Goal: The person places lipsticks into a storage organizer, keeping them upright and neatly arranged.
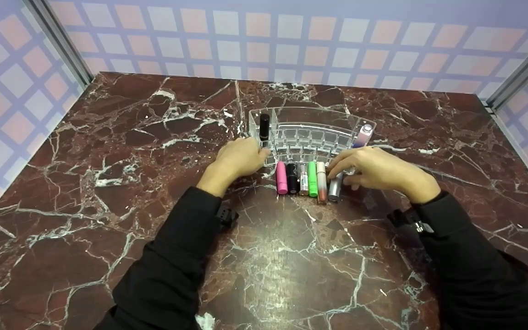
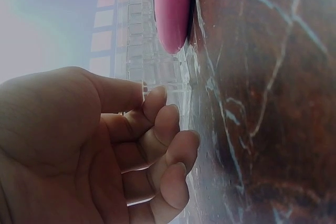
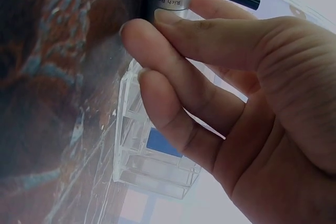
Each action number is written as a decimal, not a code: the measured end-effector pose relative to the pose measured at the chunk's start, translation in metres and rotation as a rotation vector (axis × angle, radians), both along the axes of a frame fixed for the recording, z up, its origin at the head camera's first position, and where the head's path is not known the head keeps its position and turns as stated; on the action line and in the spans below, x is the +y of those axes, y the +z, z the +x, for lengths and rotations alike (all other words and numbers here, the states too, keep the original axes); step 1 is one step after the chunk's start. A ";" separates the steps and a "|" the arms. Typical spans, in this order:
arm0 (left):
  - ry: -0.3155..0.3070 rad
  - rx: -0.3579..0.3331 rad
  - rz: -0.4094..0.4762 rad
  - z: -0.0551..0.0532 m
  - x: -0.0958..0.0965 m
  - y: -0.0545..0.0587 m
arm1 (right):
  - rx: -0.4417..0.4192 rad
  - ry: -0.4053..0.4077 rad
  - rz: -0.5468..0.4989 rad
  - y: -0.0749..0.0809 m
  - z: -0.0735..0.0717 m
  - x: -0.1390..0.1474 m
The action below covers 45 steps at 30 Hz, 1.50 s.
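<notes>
A clear acrylic makeup organizer (image 1: 312,120) stands on the marbled table. My left hand (image 1: 242,156) holds its left front corner; in the left wrist view the thumb and curled fingers (image 2: 167,121) meet at the clear edge. With thumb and fingers, my right hand (image 1: 374,167) pinches a silver cosmetic tube (image 1: 335,189), whose printed label shows in the right wrist view. The tube lies at the right end of a row: a pink tube (image 1: 282,178), a black tube (image 1: 293,178), a clear-and-silver tube (image 1: 303,179), a green tube (image 1: 312,178) and a white-and-coral lip gloss (image 1: 321,183).
Inside the organizer, a black tube (image 1: 264,127) stands upright at the left and a pale pink-and-purple tube (image 1: 365,134) at the right. Small slots fill its middle. Checkered panels (image 1: 291,41) wall the back and sides of the table (image 1: 108,238).
</notes>
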<state>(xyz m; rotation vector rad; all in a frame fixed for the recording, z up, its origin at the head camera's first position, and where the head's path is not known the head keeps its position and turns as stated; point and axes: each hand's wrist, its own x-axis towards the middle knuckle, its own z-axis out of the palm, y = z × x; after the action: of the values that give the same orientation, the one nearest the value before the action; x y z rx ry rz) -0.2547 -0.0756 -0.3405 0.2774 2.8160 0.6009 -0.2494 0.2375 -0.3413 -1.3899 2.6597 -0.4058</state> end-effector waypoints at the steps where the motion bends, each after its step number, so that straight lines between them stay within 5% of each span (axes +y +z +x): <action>1: 0.002 -0.003 0.000 0.000 0.000 0.000 | -0.004 -0.005 0.006 0.000 0.000 0.000; 14: 0.001 0.005 -0.010 0.000 0.002 0.001 | -0.077 -0.055 0.064 0.000 0.002 0.003; 45: -0.002 -0.012 0.001 0.000 0.001 0.000 | 0.002 0.001 0.047 0.002 0.002 0.004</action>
<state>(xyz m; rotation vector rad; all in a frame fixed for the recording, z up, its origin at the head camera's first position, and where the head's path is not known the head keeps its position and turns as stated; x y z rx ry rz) -0.2549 -0.0751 -0.3410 0.2758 2.8035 0.6023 -0.2478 0.2411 -0.3394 -1.3786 2.6520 -0.3398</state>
